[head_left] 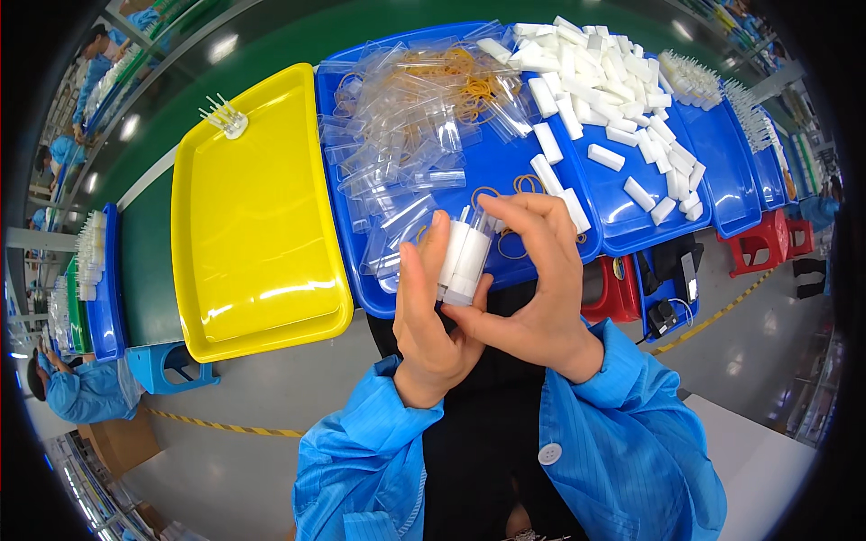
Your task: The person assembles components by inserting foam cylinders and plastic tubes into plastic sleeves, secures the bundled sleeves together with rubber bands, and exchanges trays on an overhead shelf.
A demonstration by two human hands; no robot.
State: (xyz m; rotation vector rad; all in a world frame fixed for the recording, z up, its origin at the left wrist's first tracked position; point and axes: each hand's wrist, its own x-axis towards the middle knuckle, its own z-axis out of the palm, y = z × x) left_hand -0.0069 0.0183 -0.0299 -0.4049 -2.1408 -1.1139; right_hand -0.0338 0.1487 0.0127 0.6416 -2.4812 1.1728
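In front of my chest I hold a small bundle of white cylinders (467, 257) with clear plastic around them, tilted slightly, thin stems showing at the top. My left hand (422, 325) closes on its left side. My right hand (546, 288) grips the right side, forefinger near the top and thumb near the base. Just beyond my hands is a blue tray (510, 162) holding a heap of clear plastic tubes (397, 135), a tangle of tan rubber bands (478, 86) and some white blocks. A few loose rubber bands (530, 184) lie close to my right fingers.
A yellow tray (262, 243) on the left holds one cluster of white stemmed pieces (224, 119). Many white blocks (613, 81) fill another blue tray (622, 230) on the right. Stools, including a red one (753, 243), stand below. Other people in blue work nearby.
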